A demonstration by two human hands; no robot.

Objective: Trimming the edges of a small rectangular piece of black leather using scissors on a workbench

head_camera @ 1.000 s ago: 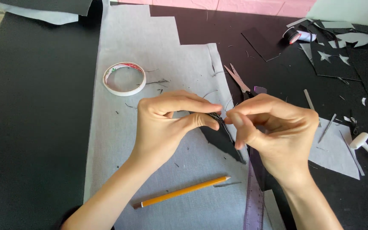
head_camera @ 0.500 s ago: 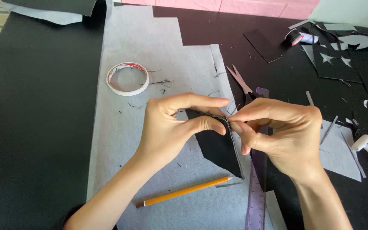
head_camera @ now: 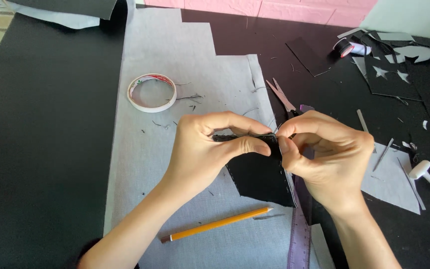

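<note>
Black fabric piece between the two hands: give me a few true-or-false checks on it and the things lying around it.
1. Both the left hand and the right hand pinch the top edge of the black fabric piece. True.
2. The yellow wooden pencil lies above the hands, near the pink wall. False: it lies below the hands, on the pale grey cloth sheet.
3. The white roll of tape rests flat on the pale grey cloth sheet, left of the hands. True.
4. The scissors are held in the right hand. False: they lie on the table beyond the hands, untouched.
5. A purple ruler lies beside the right wrist. True.
</note>
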